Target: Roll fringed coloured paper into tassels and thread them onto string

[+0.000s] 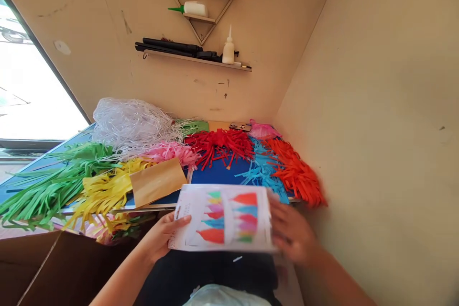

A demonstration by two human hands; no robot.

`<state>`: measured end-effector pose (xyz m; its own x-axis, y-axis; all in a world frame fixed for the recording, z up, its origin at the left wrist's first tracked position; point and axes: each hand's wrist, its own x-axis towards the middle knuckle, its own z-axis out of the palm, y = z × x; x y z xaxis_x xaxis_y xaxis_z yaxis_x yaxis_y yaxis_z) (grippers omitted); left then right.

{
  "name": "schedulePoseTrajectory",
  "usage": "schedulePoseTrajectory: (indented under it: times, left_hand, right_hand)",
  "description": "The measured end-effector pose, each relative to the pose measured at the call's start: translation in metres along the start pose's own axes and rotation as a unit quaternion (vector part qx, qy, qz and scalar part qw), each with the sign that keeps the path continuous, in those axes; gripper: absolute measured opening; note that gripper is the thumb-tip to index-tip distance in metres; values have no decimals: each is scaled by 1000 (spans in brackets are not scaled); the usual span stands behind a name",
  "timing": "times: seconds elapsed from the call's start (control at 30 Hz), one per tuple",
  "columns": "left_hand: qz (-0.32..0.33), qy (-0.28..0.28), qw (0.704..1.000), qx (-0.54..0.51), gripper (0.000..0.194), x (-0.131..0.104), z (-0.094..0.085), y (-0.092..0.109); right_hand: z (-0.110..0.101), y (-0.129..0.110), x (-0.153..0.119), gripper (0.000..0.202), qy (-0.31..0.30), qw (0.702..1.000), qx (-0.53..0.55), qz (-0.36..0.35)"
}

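Note:
A white printed sheet with pictures of coloured fringe bunches is held tilted above my lap. My left hand grips its left edge, the thumb lying on the printed face. At the right edge is my right hand, smeared by motion; its fingers touch or nearly touch the paper, and their grip is unclear. Another pale sheet shows low on the right, partly covered. Beyond the printed sheet, a brown paper envelope lies over yellow paper fringe.
On the blue table lie green fringe, red fringe, blue fringe, orange fringe and a white string heap. A phone is at the back. Wall shelves hold glue bottles. A cardboard box stands lower left.

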<state>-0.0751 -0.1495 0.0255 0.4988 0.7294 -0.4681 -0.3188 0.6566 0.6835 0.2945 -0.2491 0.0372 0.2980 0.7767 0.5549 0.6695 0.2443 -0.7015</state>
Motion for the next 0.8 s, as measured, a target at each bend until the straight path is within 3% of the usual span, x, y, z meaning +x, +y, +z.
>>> schedulePoseTrajectory:
  times: [0.07, 0.13, 0.23, 0.33, 0.4, 0.47, 0.57, 0.63, 0.67, 0.73, 0.8]
  left_hand:
    - [46, 50, 996, -63, 56, -1, -5, -11]
    - [93, 88, 985, -120, 64, 3, 4, -39]
    - [117, 101, 977, -144, 77, 12, 30, -92]
    - [129, 69, 985, -89, 85, 13, 32, -118]
    - [183, 72, 980, -30, 83, 7, 13, -108]
    - [266, 96, 958, 45, 81, -3, -10, -84]
    - [323, 98, 927, 167, 81, -14, -28, -56]
    - [298, 96, 925, 215, 59, -15, -22, -51]
    - [286, 106, 923, 234, 50, -13, -15, -51]
    - [289, 154, 905, 273, 44, -9, 4, -52]
    - [328, 223, 864, 311, 51, -4, 21, -51]
  right_hand:
    - [5, 1, 0, 36, 26, 998, 46, 27]
    - [31, -8, -10, 56, 46, 982, 166, 76]
    - [89, -31, -24, 93, -16, 910, 390, 142]
    - [121, -50, -20, 84, 12, 863, 462, 203]
    - [121, -54, -12, 71, 0, 855, 474, 210]
    - [113, -54, -11, 61, -42, 856, 474, 204]
    - [111, -54, -26, 54, -171, 859, 446, 183]
    - [118, -58, -40, 55, -250, 857, 421, 161]
    - [122, -60, -46, 61, -260, 862, 409, 149]
    - [131, -66, -53, 74, -222, 887, 382, 132]
    - [137, -69, -53, 71, -166, 913, 351, 126]
